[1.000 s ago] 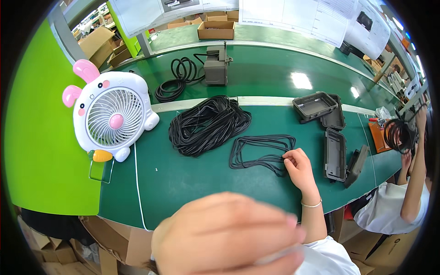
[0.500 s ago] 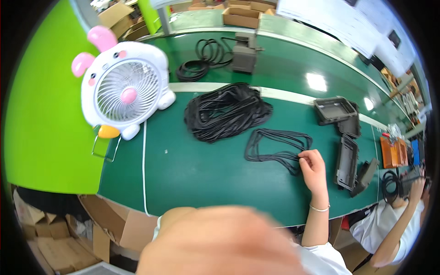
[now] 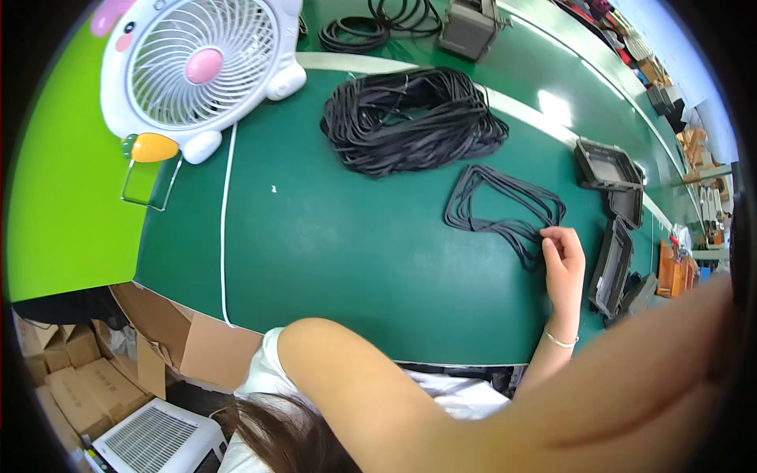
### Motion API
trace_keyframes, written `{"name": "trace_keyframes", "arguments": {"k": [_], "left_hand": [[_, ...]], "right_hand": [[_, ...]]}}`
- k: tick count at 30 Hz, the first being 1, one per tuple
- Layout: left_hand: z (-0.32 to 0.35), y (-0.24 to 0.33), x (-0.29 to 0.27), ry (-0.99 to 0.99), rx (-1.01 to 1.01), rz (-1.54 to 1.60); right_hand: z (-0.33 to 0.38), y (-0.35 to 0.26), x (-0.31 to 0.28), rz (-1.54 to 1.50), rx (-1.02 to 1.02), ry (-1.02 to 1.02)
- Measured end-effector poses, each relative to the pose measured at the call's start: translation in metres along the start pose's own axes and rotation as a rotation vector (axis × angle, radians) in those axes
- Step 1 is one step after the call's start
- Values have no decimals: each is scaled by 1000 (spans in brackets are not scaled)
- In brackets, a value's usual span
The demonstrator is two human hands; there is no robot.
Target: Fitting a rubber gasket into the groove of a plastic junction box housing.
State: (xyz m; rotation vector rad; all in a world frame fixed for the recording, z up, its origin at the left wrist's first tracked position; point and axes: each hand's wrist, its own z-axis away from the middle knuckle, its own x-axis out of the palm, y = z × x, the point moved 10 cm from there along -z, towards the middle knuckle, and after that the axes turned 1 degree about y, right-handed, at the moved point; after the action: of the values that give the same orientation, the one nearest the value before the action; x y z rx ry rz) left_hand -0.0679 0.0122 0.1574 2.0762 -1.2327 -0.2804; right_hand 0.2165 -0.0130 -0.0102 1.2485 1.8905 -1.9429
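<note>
The right hand (image 3: 564, 264) rests on the green tabletop (image 3: 331, 252), its fingers (image 3: 552, 246) curled together and pinched on the near corner of a small stack of rectangular black rubber gaskets (image 3: 501, 209). Those gaskets lie flat just in front of a big tangled heap of black gaskets (image 3: 410, 118), with black plastic housings (image 3: 615, 229) just to the right. The left hand is out of sight; only a bare arm (image 3: 473, 410) crosses the bottom of the view, and a white bunny-shaped desk fan (image 3: 197, 71) stands at the far left.

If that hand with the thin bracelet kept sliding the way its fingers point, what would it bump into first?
The right hand points up and left across the green table. Its fingertips already touch the loose black rubber gasket loops. Beyond those lies the big pile of black gaskets, though depth is uncertain.
</note>
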Motion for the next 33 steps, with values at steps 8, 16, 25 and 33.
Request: {"name": "trace_keyframes", "arguments": {"k": [8, 16, 25, 33], "left_hand": [[6, -25, 24, 60, -62, 181], [20, -35, 38, 162, -96, 330], [19, -44, 45, 224, -91, 477], [-13, -39, 62, 124, 0, 679]], "right_hand": [[2, 7, -4, -24, 1, 10], [3, 8, -1, -48, 17, 13], [-2, 7, 0, -64, 5, 25], [5, 1, -9, 44, -71, 62]]}}
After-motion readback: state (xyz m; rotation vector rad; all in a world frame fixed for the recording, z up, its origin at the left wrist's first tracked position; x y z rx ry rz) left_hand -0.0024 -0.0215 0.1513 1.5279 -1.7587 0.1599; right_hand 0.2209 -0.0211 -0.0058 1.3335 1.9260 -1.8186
